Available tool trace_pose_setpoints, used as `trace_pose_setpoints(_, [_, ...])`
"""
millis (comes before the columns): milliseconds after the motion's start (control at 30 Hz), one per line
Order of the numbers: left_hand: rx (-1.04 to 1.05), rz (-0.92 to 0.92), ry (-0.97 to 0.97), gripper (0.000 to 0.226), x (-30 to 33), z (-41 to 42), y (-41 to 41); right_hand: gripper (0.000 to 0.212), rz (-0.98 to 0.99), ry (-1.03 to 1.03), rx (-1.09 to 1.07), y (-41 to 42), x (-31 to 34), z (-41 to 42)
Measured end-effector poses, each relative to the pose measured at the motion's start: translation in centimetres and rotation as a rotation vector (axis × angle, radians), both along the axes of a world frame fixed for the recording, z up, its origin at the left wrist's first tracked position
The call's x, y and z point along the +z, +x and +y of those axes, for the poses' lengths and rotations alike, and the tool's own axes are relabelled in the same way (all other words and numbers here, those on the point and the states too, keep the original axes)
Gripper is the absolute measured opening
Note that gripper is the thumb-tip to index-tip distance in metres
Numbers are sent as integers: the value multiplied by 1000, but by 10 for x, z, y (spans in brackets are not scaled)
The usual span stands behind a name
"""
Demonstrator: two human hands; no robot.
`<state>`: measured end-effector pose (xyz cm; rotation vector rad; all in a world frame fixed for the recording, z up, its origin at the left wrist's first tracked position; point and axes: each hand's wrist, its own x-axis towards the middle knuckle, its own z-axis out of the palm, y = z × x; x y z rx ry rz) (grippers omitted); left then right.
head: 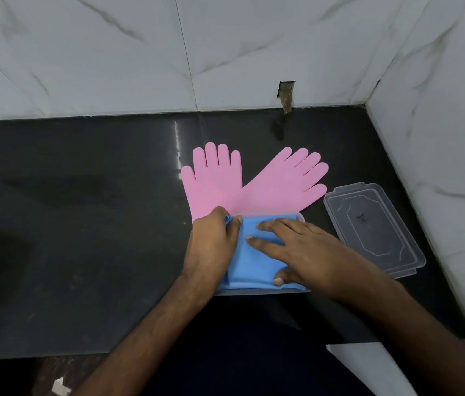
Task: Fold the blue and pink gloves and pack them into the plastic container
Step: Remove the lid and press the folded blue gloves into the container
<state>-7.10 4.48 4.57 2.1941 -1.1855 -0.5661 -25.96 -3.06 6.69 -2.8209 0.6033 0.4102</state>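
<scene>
Two pink gloves lie flat on the black counter, fingers spread away from me, their cuffs crossing under the container. The folded blue gloves sit inside the clear plastic container, which is mostly hidden beneath them. My left hand grips the blue bundle's left edge, its fingers curled over the far corner. My right hand lies flat on top with straight fingers pressing the blue material down, its thumb at the near edge.
The container's clear lid lies on the black counter to the right, close to the marble side wall. A marble back wall runs behind the gloves. The counter's front edge is just below my forearms.
</scene>
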Motion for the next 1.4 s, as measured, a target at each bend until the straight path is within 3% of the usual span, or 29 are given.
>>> trace_pose_setpoints(367, [-12, 61, 3, 22, -4, -10, -1, 94, 34, -72, -46, 12, -9, 6])
trace_pose_setpoints(700, [-81, 63, 77, 25, -6, -19, -2, 100, 76, 92, -98, 15, 1, 3])
trace_pose_setpoints(1000, [-245, -44, 205, 18, -1, -20, 2, 110, 94, 26, -105, 23, -7, 1])
trace_pose_setpoints(1200, [-250, -54, 149, 16, -1, -17, 7, 96, 24, 88, -151, 14, -6, 8])
trace_pose_setpoints(1400, [-235, -158, 144, 23, -7, -18, 2, 107, 100, 130, -143, 24, -10, 5])
